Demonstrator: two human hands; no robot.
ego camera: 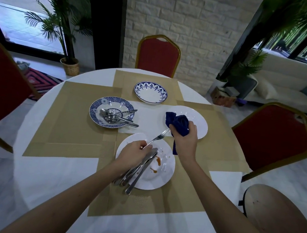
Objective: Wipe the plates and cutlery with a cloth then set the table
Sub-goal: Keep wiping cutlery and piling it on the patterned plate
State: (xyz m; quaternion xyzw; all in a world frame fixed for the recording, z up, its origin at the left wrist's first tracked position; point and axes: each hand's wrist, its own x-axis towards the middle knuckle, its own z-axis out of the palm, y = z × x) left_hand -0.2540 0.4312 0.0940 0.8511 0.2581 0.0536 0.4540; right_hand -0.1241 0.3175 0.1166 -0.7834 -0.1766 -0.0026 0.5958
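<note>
A fork [156,138] spans the gap between the hands above a sauce-stained white plate [164,176]. The left hand [134,154] pinches its handle and also clutches a bundle of knives [140,169]. The right hand [185,137], fist closed round a navy cloth [178,123], meets the tines. A patterned plate [97,109] of spoons sits farther left on the surface [51,172].

No readable text, labels or numbers anywhere.

navy cloth [179,124] at fork [156,138] tines, sauce-stained plate [162,176]
</note>
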